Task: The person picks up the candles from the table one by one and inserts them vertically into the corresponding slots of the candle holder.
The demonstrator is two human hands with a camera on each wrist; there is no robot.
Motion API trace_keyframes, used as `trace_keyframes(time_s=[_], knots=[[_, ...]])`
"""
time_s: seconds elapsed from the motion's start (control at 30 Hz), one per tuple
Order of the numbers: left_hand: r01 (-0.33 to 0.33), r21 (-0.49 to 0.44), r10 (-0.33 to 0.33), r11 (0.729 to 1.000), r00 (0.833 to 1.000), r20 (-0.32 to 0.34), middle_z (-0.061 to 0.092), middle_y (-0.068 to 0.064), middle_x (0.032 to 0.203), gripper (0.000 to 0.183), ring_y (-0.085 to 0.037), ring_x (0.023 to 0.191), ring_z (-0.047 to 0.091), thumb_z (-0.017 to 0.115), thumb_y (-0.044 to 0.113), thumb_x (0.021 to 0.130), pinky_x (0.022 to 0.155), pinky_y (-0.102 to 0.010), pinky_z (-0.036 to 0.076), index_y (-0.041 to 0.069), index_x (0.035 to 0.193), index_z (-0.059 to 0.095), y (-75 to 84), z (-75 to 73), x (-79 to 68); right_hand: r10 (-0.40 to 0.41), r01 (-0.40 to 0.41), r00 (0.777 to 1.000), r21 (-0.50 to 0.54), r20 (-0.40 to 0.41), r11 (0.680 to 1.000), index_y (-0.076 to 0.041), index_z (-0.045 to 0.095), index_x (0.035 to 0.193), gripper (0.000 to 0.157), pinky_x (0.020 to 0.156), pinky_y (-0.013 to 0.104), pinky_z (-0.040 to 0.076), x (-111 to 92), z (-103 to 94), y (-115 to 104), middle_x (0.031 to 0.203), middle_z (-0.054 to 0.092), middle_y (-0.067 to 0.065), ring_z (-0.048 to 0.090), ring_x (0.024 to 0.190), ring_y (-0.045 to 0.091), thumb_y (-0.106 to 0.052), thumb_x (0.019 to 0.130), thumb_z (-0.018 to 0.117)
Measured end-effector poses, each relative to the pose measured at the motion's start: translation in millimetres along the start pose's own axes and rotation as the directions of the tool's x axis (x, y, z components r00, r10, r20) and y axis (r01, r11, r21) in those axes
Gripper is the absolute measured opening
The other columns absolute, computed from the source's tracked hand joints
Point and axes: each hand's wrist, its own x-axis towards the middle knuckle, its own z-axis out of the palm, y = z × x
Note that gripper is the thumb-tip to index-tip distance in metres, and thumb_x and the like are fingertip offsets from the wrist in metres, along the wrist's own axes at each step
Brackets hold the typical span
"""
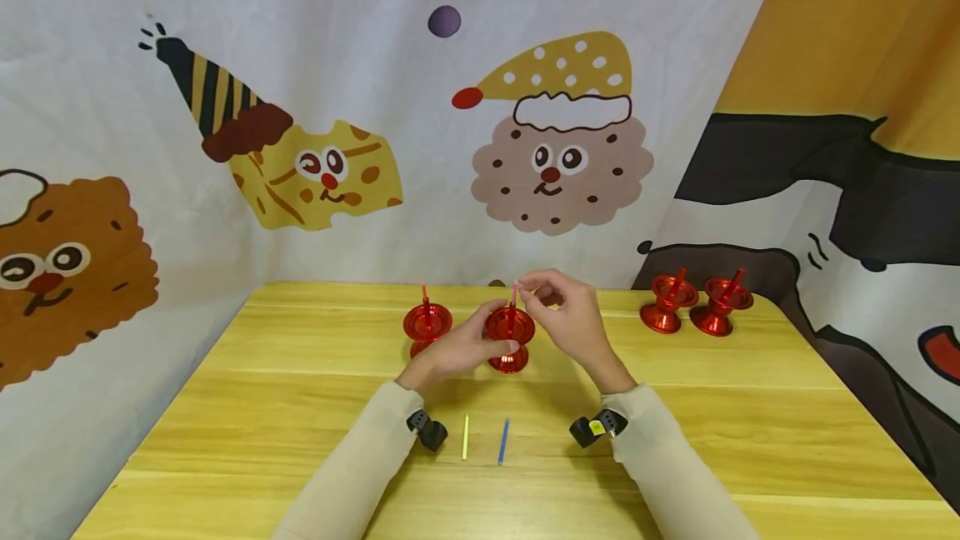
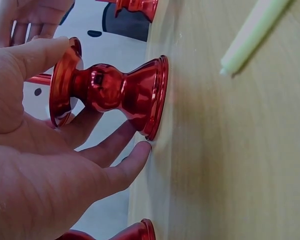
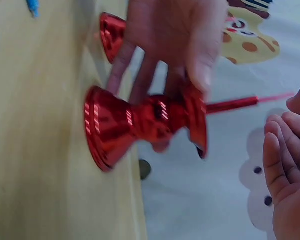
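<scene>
My left hand (image 1: 468, 347) grips a shiny red candle holder (image 2: 107, 87) by its upper dish, thumb over the rim and other fingers behind the stem. The holder stands upright, its base at the tabletop. A thin pink candle (image 3: 275, 97) rises from the red tube in its middle. At the candle's top, my right hand (image 1: 566, 315) pinches the tip between thumb and forefinger; the contact is partly hidden. Another red candle holder (image 1: 427, 322) with a pinkish candle stands just left. Nearer me, a yellow candle (image 1: 466, 437) and a blue candle (image 1: 503, 442) lie on the table.
Two more red candle holders (image 1: 667, 302) stand at the back right of the wooden table (image 1: 300, 423), no coloured candle visible in their tubes. A cloth (image 1: 337, 40) printed with cartoon figures hangs behind the table's far edge.
</scene>
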Motion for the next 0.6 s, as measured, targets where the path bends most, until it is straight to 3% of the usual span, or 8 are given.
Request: trace_keyframes(time_s=[0.37, 0.47, 0.6], knots=[[0.008, 0.002, -0.008, 1.000, 0.999, -0.039, 0.038, -0.021, 0.172, 0.080, -0.038, 0.155, 0.043, 0.068, 0.022, 0.109, 0.127, -0.055, 0.035, 0.014, 0.175, 0.024, -0.2, -2.8, -1.4, 0.124, -0.131, 0.980, -0.032, -0.153, 0.991, -0.002, 0.082, 0.113, 0.013, 0.076, 0.016, 0.054, 2, -51.3, 17, 0.100, 0.082, 0.012, 0.069, 0.085, 0.009, -0.006, 0.105, 0.073], [0.011, 0.001, -0.011, 1.000, 0.999, -0.053, 0.037, -0.021, 0.173, 0.080, -0.039, 0.156, 0.041, 0.069, 0.022, 0.108, 0.127, -0.057, 0.034, 0.014, 0.174, 0.026, -0.1, -3.6, -2.1, 0.163, -0.177, 0.965, -0.051, -0.203, 0.983, -0.001, 0.082, 0.114, 0.014, 0.075, 0.014, 0.053, -1, -66.8, 25, 0.102, 0.081, 0.015, 0.068, 0.084, 0.004, -0.007, 0.106, 0.072], [0.019, -0.003, -0.019, 1.000, 0.998, -0.064, 0.037, -0.023, 0.172, 0.081, -0.041, 0.156, 0.040, 0.070, 0.022, 0.107, 0.127, -0.059, 0.032, 0.013, 0.174, 0.025, -0.6, -5.3, -3.0, 0.230, -0.253, 0.923, -0.038, -0.309, 0.967, 0.002, 0.081, 0.117, 0.017, 0.070, 0.015, 0.051, -6, -88.6, 37, 0.103, 0.080, 0.017, 0.066, 0.081, 0.003, -0.006, 0.106, 0.070]])
